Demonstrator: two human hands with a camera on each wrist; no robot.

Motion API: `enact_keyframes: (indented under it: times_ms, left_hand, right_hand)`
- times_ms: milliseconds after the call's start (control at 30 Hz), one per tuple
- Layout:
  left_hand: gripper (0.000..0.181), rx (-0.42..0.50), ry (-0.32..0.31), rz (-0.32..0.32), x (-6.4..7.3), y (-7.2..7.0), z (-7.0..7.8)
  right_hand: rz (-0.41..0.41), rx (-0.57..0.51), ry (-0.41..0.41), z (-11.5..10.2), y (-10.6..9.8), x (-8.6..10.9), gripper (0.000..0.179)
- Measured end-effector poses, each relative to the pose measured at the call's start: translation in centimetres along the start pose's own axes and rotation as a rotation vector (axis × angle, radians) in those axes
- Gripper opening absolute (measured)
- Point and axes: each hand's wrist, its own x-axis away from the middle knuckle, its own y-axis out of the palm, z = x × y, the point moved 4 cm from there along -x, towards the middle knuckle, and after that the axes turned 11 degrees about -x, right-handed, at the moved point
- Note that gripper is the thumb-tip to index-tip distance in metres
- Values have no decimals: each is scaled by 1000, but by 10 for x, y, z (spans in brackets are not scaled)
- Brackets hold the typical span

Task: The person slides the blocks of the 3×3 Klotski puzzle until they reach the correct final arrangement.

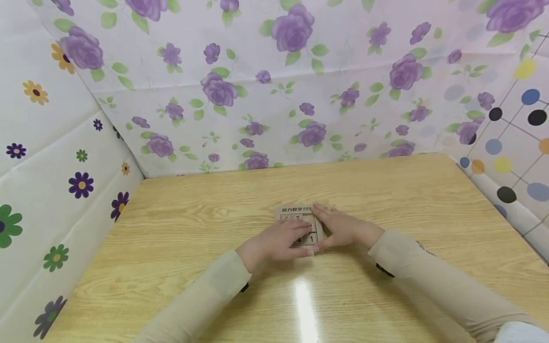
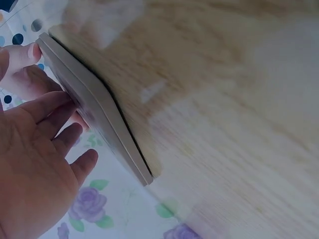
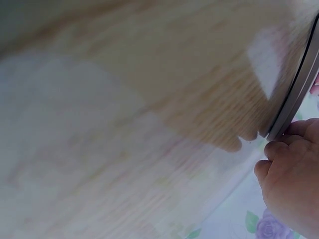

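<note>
A number sliding puzzle (image 1: pixel 291 209), a thin light-brown board with square numbered tiles, lies flat on the table. Printed characters run along its far edge, and tiles marked 7, 4 and 1 show. Over the tiles reaches my left hand (image 1: pixel 280 238), fingers extended, fingertips touching the face and hiding part of it. In the left wrist view, the left hand (image 2: pixel 37 159) has its longer fingers at the board (image 2: pixel 99 107), others apart from it. My right hand (image 1: pixel 343 227) holds the board's right side, thumb near the close corner and fingers by the far corner.
The wood-grain table (image 1: pixel 206 209) extends around the puzzle, with a bright glare streak in front. Behind it hangs a purple-flowered cloth (image 1: pixel 266 114). A flower-print cloth (image 1: pixel 47 143) borders the left, a dotted one (image 1: pixel 514 152) the right.
</note>
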Motion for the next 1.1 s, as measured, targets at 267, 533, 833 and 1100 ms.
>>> enact_keyframes:
  times_ms: [267,533,833,1100]
  left_hand:
    - [78,12,-43,-18,-8,-4,-2]
    - [76,-4,-54,-24,-13,-1,-11]
    - [77,-14,-60,-41,-14,-3,-9]
    - [72,4,-56,-14,-12,-4,-10]
  right_hand:
    - [-15,-5,15,-1,-1,0,116]
    - [-6,-11,2,-2,0,-1,116]
    - [19,-28,0,-2,-3,-1,117]
    - [33,19,-1,-3,-7,1,115]
